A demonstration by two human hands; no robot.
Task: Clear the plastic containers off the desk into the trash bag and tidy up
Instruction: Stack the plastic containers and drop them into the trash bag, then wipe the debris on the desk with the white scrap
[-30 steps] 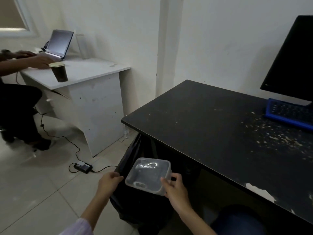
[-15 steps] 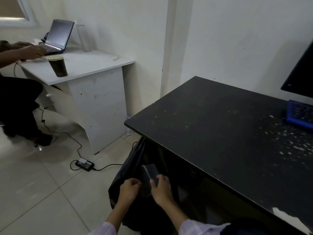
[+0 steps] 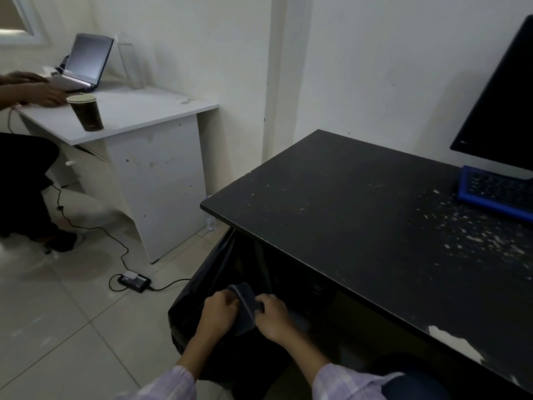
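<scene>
The black trash bag (image 3: 196, 307) hangs open on the floor below the front left corner of the black desk (image 3: 360, 226). My left hand (image 3: 219, 311) and my right hand (image 3: 274, 316) are close together over the bag's mouth. Both pinch a raised grey-black fold of the bag's rim (image 3: 245, 301) between them. No plastic container shows on the desk or in my hands. The inside of the bag is too dark to make out. Pale crumbs speckle the desk top on the right.
A blue keyboard (image 3: 496, 194) and a dark monitor (image 3: 501, 111) stand at the desk's far right. Another person (image 3: 26, 174) sits at a white desk (image 3: 138, 111) with a laptop (image 3: 86, 62) and a paper cup (image 3: 86, 112). A power adapter (image 3: 134, 281) and its cable lie on the tiled floor.
A second ago my right hand held a clear plastic container over the bag. The container is out of sight now, and both hands have closed on the bag's rim.
</scene>
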